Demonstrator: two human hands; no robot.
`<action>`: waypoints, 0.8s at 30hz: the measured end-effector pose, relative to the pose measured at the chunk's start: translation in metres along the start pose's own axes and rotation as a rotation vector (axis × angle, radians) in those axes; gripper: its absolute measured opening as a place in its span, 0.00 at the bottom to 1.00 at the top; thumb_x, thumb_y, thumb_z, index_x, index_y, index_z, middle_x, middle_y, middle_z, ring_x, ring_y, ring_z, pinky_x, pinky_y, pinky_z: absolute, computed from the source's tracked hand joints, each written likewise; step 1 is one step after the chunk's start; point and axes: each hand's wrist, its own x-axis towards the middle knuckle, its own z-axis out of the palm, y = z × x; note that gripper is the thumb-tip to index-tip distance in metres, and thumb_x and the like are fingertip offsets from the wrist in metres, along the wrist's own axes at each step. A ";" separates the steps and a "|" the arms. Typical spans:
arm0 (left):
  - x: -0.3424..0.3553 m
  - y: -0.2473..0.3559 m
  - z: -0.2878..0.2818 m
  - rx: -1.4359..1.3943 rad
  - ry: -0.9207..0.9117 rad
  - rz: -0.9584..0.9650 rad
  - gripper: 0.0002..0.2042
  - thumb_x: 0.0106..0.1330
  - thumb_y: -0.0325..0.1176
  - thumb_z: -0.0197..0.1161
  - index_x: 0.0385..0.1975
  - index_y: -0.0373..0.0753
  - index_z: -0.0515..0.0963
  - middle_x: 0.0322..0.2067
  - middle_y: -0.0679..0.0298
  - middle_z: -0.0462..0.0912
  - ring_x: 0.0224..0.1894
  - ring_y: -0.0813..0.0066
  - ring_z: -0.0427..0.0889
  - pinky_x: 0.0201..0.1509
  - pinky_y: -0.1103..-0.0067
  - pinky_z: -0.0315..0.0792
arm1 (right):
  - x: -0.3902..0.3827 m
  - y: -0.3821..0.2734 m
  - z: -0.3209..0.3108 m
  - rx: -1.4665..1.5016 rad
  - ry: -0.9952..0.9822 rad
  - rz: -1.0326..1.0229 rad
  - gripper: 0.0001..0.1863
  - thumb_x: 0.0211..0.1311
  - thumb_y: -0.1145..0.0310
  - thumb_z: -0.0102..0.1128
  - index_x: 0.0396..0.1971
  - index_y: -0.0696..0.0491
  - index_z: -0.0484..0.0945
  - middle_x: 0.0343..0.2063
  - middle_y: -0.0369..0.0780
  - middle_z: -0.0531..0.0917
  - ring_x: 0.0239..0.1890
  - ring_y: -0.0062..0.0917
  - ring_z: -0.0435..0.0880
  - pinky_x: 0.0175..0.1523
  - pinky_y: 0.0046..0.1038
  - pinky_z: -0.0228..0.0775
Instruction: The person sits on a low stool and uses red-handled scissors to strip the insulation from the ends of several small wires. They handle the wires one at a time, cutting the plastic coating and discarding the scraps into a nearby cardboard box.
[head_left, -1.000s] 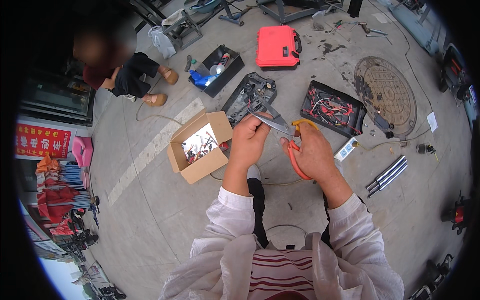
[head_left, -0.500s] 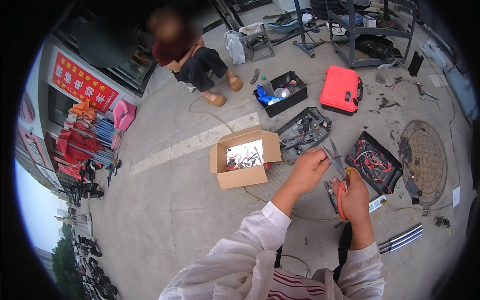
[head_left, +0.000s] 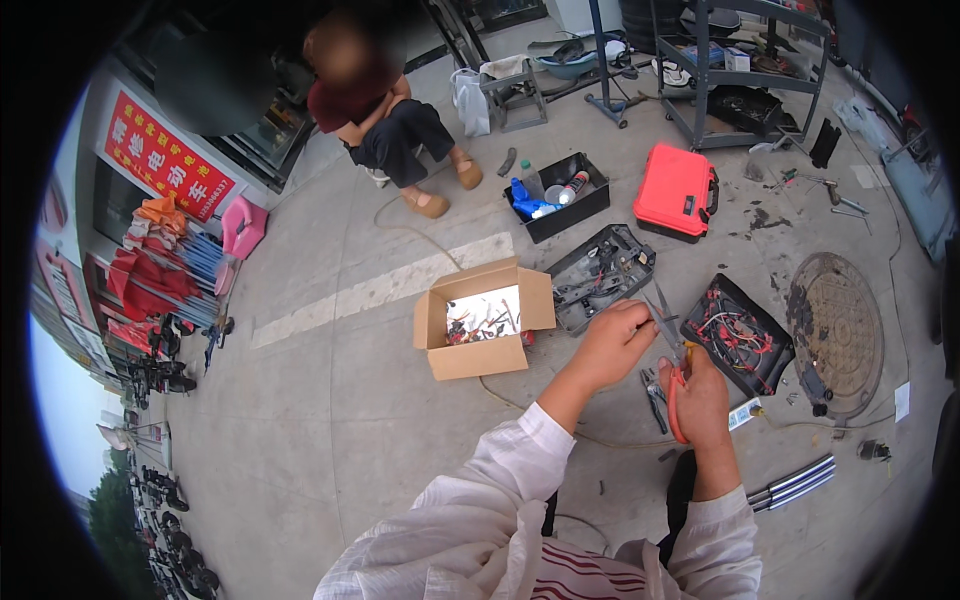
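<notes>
My right hand (head_left: 700, 400) is closed round the orange-red handles of a pair of scissors (head_left: 677, 410). Their metal blades stand apart and point up toward the fingertips of my left hand (head_left: 612, 345). Those fingers are pinched together beside the blades. A short dark sliver shows at their tips, too small to name. Below the hands, a pair of pliers (head_left: 653, 400) lies on the ground. To the left stands an open cardboard box (head_left: 480, 362) with cut bits of wire and small parts in it. A black tray (head_left: 760, 376) of tangled red and white wires is just right of the scissors.
Beyond the hands lie a grey plastic housing (head_left: 640, 245), a black bin (head_left: 570, 222) with bottles and a red hard case (head_left: 675, 190). A manhole cover (head_left: 840, 330) and metal tubes (head_left: 795, 484) are at right. A person (head_left: 400, 150) sits at the far left. A cable (head_left: 505, 398) crosses the ground.
The whole view has shifted slightly, and the pliers on the ground show more fully. Both hands keep nearly the same pose, with the scissor blades still apart.
</notes>
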 end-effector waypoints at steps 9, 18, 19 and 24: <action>-0.089 0.087 -0.056 0.121 0.020 -0.101 0.07 0.61 0.27 0.60 0.37 0.36 0.80 0.31 0.55 0.80 0.33 0.56 0.78 0.38 0.72 0.72 | -0.095 -0.032 0.007 0.031 -0.025 -0.115 0.19 0.56 0.57 0.63 0.36 0.59 0.74 0.29 0.50 0.81 0.33 0.47 0.81 0.36 0.40 0.71; -0.240 0.177 -0.137 0.006 0.080 -0.260 0.06 0.62 0.28 0.59 0.36 0.33 0.77 0.29 0.52 0.78 0.32 0.53 0.78 0.36 0.70 0.71 | -0.246 -0.103 0.021 0.054 -0.169 -0.198 0.19 0.55 0.56 0.65 0.29 0.59 0.72 0.26 0.49 0.80 0.30 0.46 0.80 0.34 0.39 0.71; -0.253 0.189 -0.144 0.006 0.101 -0.250 0.07 0.62 0.28 0.59 0.36 0.33 0.77 0.30 0.52 0.79 0.33 0.53 0.79 0.37 0.70 0.71 | -0.260 -0.109 0.020 0.052 -0.175 -0.218 0.19 0.55 0.56 0.65 0.28 0.59 0.72 0.25 0.48 0.80 0.29 0.46 0.80 0.34 0.39 0.70; -0.301 0.218 -0.162 -0.159 0.237 -0.213 0.06 0.64 0.24 0.59 0.38 0.31 0.76 0.26 0.61 0.81 0.28 0.79 0.79 0.33 0.80 0.73 | -0.312 -0.138 0.014 -0.034 -0.097 -0.387 0.20 0.54 0.55 0.65 0.28 0.58 0.72 0.23 0.45 0.79 0.28 0.43 0.80 0.33 0.38 0.71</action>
